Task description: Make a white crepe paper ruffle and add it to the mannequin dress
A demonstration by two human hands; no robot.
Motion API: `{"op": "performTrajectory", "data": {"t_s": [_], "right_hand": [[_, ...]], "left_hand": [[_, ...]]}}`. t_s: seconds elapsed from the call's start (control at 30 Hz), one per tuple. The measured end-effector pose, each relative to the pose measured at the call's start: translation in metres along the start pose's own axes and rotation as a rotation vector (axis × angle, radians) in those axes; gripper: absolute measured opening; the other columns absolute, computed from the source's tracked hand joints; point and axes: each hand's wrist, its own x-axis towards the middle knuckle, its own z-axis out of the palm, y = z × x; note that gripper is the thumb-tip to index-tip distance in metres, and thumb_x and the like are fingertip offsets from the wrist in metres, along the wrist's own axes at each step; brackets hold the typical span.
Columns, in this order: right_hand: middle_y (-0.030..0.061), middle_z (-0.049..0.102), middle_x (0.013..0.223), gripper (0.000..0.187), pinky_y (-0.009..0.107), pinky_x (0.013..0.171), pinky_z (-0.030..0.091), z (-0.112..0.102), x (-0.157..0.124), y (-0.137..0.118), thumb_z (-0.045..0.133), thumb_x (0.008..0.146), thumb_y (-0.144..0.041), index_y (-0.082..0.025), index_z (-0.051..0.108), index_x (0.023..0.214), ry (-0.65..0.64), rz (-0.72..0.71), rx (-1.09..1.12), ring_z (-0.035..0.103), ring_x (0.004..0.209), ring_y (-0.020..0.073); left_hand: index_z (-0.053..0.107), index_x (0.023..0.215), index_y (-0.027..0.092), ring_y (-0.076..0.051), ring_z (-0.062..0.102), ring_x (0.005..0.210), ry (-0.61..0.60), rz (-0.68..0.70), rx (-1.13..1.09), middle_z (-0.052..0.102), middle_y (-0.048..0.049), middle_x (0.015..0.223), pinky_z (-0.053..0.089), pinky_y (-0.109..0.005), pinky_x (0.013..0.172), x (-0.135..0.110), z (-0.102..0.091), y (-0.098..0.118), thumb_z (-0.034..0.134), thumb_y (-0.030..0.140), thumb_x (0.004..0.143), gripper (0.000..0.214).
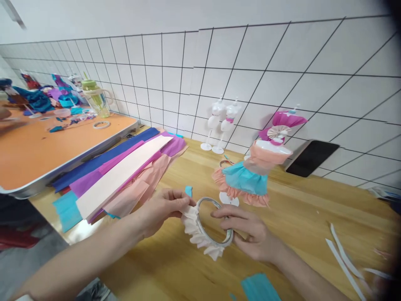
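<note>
My left hand [164, 207] pinches a pleated strip of pale pink crepe paper [200, 238] against the rim of a tape roll [216, 221]. My right hand [247, 230] grips the same roll from the right, fingers curled round its rim. The ruffle wraps the roll's lower left edge. Both hands hover just above the wooden table [297, 209]. Right behind them stands a small mannequin [257, 167] dressed in a blue and peach crepe paper dress with a magenta top.
A stack of crepe paper sheets [122, 171] in blue, purple and pink lies at left. Two bare white mannequins [221, 123] stand by the tiled wall. A dark phone [311, 156] leans at right. White paper strips [344, 259] lie at right. An orange table [46, 142] holds a bottle [95, 98].
</note>
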Motion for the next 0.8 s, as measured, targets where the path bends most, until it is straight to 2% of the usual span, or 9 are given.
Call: {"op": "performTrajectory", "data": {"t_s": [0.07, 0.2, 0.33, 0.47, 0.63, 0.8], "right_hand": [[0.0122, 0.067, 0.102, 0.04, 0.034, 0.077, 0.054, -0.003, -0.002, -0.002, 0.045, 0.069, 0.005, -0.02, 0.061, 0.096, -0.031, -0.075, -0.145, 0.063, 0.099, 0.0208], [0.0116, 0.068, 0.098, 0.037, 0.036, 0.083, 0.054, -0.006, -0.004, -0.006, 0.042, 0.07, 0.003, -0.019, 0.059, 0.093, -0.054, -0.111, -0.262, 0.064, 0.097, 0.0199], [0.0111, 0.069, 0.097, 0.036, 0.039, 0.089, 0.052, -0.009, -0.007, -0.007, 0.042, 0.07, 0.003, -0.019, 0.059, 0.092, -0.083, -0.126, -0.342, 0.066, 0.093, 0.0189], [0.0117, 0.069, 0.102, 0.035, 0.04, 0.09, 0.052, -0.014, -0.012, -0.006, 0.044, 0.071, 0.002, -0.019, 0.059, 0.095, -0.148, -0.106, -0.416, 0.065, 0.096, 0.0212], [0.013, 0.069, 0.1, 0.03, 0.041, 0.089, 0.053, -0.019, -0.014, -0.007, 0.045, 0.074, 0.0, -0.017, 0.06, 0.093, -0.176, -0.14, -0.477, 0.065, 0.096, 0.0223], [0.013, 0.069, 0.098, 0.026, 0.041, 0.089, 0.053, -0.018, -0.01, -0.011, 0.044, 0.076, -0.002, -0.017, 0.061, 0.09, -0.173, -0.159, -0.496, 0.065, 0.094, 0.0224]], "left_hand": [[0.066, 0.072, 0.011, -0.01, 0.052, 0.061, -0.006, 0.009, 0.005, 0.06, -0.0023, 0.067, 0.041, -0.024, 0.065, 0.0, 0.001, -0.003, 0.077, 0.043, 0.061, 0.036], [0.062, 0.069, 0.012, -0.008, 0.049, 0.055, -0.02, 0.003, 0.024, 0.058, 0.0001, 0.061, 0.038, -0.023, 0.059, 0.01, 0.003, -0.012, 0.082, 0.038, 0.054, 0.036], [0.059, 0.067, 0.012, -0.007, 0.048, 0.053, -0.002, -0.02, 0.057, 0.056, 0.0019, 0.059, 0.036, -0.022, 0.056, 0.02, 0.006, -0.017, 0.084, 0.031, 0.052, 0.034], [0.059, 0.069, 0.013, -0.007, 0.049, 0.053, 0.025, 0.017, 0.055, 0.054, 0.0032, 0.059, 0.037, -0.022, 0.056, 0.021, 0.005, -0.02, 0.084, 0.029, 0.052, 0.034], [0.06, 0.08, 0.013, -0.009, 0.052, 0.059, -0.004, -0.051, -0.006, 0.058, 0.0001, 0.068, 0.037, -0.023, 0.058, 0.02, 0.003, -0.02, 0.078, 0.042, 0.06, 0.039], [0.057, 0.07, 0.013, -0.011, 0.054, 0.055, -0.031, -0.152, 0.096, 0.058, -0.0006, 0.062, 0.04, -0.027, 0.058, 0.022, 0.005, -0.019, 0.078, 0.046, 0.057, 0.042]]}}
